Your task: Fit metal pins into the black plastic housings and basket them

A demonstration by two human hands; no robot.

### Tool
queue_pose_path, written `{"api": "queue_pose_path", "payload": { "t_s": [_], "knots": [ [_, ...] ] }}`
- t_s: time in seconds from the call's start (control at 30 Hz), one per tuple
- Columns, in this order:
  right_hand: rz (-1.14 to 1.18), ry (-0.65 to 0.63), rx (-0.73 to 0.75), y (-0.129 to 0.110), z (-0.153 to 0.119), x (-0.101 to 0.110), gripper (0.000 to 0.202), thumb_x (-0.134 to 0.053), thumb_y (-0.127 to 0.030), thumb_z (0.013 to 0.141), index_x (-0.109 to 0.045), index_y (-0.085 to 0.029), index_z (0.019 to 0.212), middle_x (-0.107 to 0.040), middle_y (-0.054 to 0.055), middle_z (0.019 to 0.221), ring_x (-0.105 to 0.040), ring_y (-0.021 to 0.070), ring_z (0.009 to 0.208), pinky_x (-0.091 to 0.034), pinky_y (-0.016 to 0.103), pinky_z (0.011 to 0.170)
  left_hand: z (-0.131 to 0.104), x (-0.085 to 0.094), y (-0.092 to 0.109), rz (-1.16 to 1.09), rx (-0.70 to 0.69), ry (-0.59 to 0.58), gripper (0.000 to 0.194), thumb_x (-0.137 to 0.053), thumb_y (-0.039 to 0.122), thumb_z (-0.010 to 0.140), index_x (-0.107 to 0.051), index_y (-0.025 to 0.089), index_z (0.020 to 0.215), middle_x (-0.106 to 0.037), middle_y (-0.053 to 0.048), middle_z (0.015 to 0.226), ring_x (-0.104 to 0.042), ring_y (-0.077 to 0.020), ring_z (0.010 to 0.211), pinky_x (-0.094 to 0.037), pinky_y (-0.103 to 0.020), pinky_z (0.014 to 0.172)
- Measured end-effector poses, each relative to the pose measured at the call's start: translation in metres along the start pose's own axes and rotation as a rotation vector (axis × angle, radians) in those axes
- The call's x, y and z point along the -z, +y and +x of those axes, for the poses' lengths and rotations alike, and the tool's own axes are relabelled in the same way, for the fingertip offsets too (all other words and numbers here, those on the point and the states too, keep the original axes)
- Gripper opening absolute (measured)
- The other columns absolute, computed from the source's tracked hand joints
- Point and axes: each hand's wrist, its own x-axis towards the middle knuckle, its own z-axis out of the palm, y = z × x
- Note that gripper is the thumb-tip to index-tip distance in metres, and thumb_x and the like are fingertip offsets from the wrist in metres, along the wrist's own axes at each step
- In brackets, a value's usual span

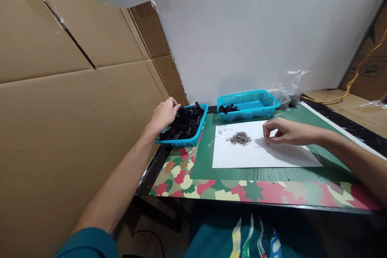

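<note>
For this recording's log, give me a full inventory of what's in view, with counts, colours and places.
Left basket: one, blue, by the cardboard
Right basket: one, blue, near the wall
Black pieces: many, left basket; fewer in right
Small metal pieces: uncounted pile, brownish-grey, on paper
Paper: one, white, on mat
Mat: one, green, on patterned sheet
Patterned sheet: one, multicoloured, on table
Table: one, black
Clear bags: count unclear, grey contents, beside right basket
Cardboard: brown, left; more at right
Wall: pale grey, behind
Wires: yellow-orange, right
Thin item: one, in right fingers
Left hand: one, at black pieces
Right hand: one, over paper
Clothing: teal, bottom
</note>
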Motion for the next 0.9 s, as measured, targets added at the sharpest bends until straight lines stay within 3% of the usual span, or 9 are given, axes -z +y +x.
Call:
{"api": "queue_pose_path", "payload": {
  "t_s": [0.13, 0.3, 0.4, 0.53, 0.67, 0.77, 0.9],
  "knots": [
    [0.079, 0.016, 0.027, 0.003, 0.002, 0.000, 0.023, -0.071, -0.041, 0.087, -0.067, -0.018, 0.085, -0.071, 0.006, 0.093, -0.067, 0.0202, 0.082, -0.049, 0.032, 0.071, 0.004, -0.002, 0.009, -0.226, 0.029, 0.146, 0.021, -0.061, 0.031, 0.098, -0.071, 0.016, 0.108, -0.079, -0.013, 0.109, -0.073, -0.0260, 0.101, -0.054, -0.034, 0.090],
    [0.115, 0.143, 0.083, 0.003, 0.005, -0.001, 0.025, -0.075, -0.043, 0.085, -0.072, -0.019, 0.082, -0.071, 0.003, 0.082, -0.060, 0.0160, 0.071, -0.045, 0.031, 0.064, 0.003, -0.004, 0.032, -0.665, -0.003, 0.108, 0.028, -0.054, 0.032, 0.101, -0.073, 0.013, 0.109, -0.078, -0.009, 0.096, -0.075, -0.0200, 0.081, -0.058, -0.030, 0.078],
    [0.175, 0.218, 0.094, -0.003, 0.006, -0.003, 0.027, -0.077, -0.045, 0.083, -0.075, -0.019, 0.084, -0.074, 0.006, 0.085, -0.062, 0.0169, 0.073, -0.045, 0.031, 0.062, -0.004, -0.008, 0.062, -0.940, -0.003, -0.003, 0.032, -0.044, 0.029, 0.106, -0.070, 0.014, 0.115, -0.072, -0.006, 0.087, -0.073, -0.0172, 0.075, -0.058, -0.028, 0.072],
    [0.238, 0.277, 0.071, -0.012, 0.007, -0.006, 0.029, -0.078, -0.048, 0.085, -0.078, -0.019, 0.087, -0.077, 0.008, 0.090, -0.063, 0.0159, 0.070, -0.043, 0.029, 0.056, -0.026, -0.023, 0.116, -1.299, -0.028, -0.250, 0.022, -0.042, 0.020, 0.105, -0.062, 0.015, 0.113, -0.063, -0.003, 0.082, -0.071, -0.0156, 0.069, -0.056, -0.028, 0.063],
    [0.324, 0.279, 0.007, -0.019, 0.007, -0.011, 0.033, -0.080, -0.049, 0.084, -0.077, -0.019, 0.097, -0.078, 0.009, 0.088, -0.058, 0.0125, 0.060, -0.032, 0.025, 0.045, -0.059, -0.045, 0.160, -1.444, -0.009, -0.526, 0.012, -0.051, 0.023, 0.104, -0.053, 0.019, 0.115, -0.057, 0.001, 0.071, -0.066, -0.0153, 0.057, -0.045, -0.027, 0.052],
    [0.380, 0.306, 0.009, -0.021, 0.007, -0.014, 0.039, -0.082, -0.049, 0.082, -0.074, -0.018, 0.104, -0.078, 0.010, 0.086, -0.061, 0.0138, 0.061, -0.032, 0.025, 0.045, -0.082, -0.061, 0.176, -1.434, -0.062, -0.691, 0.016, -0.055, 0.030, 0.103, -0.056, 0.018, 0.114, -0.053, 0.004, 0.062, -0.054, -0.0115, 0.051, -0.033, -0.024, 0.050],
    [0.373, 0.335, 0.047, -0.022, 0.008, -0.018, 0.040, -0.081, -0.051, 0.084, -0.074, -0.018, 0.106, -0.078, 0.010, 0.085, -0.065, 0.0160, 0.065, -0.038, 0.025, 0.048, -0.097, -0.078, 0.182, -1.417, -0.120, -0.707, 0.019, -0.057, 0.018, 0.091, -0.060, 0.019, 0.110, -0.053, 0.004, 0.067, -0.048, -0.0096, 0.053, -0.031, -0.024, 0.052]
  ]
}}
